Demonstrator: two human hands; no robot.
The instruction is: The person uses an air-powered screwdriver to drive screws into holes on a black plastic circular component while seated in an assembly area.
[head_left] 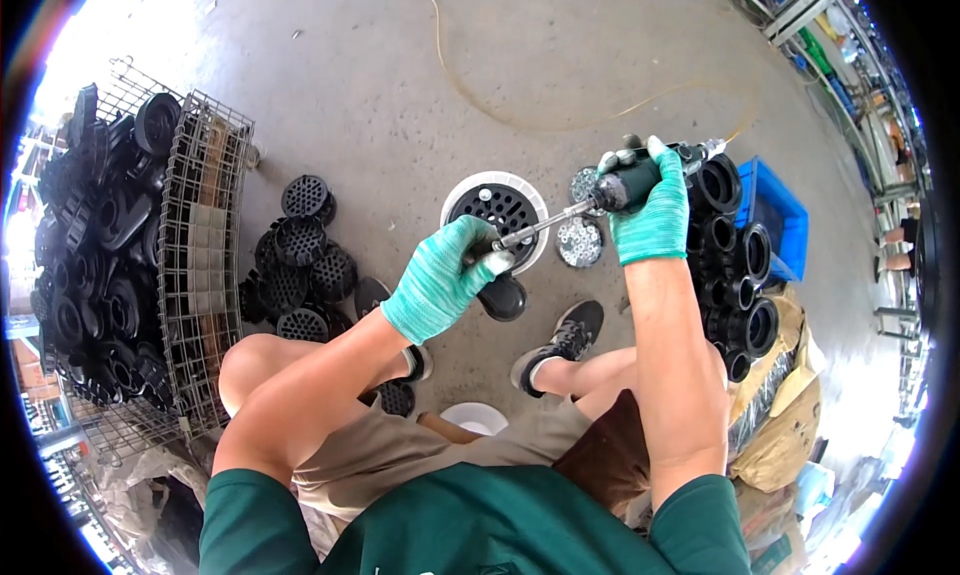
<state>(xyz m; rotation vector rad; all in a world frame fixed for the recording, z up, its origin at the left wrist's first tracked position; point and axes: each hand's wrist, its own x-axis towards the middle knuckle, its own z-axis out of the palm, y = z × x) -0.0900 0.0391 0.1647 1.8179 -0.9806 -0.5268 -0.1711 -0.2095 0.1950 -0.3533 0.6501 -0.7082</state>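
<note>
Driver (626, 186) across white rim (512, 177), wide floor (340, 85) ahead

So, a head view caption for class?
Green-gloved right hand grips black cylindrical power tool, green-gloved left hand at its silver metal shaft's tip.

A workshop is showing here: a wire cage (205, 275) is holding heaped black parts (110, 265), perforated discs (300, 241) are lying piled, black fittings (712, 293) are sitting stacked beside a blue crate (797, 220), and a power driver (628, 186) is trailing a thin hose (500, 120) over the bare concrete floor (340, 85).
</note>
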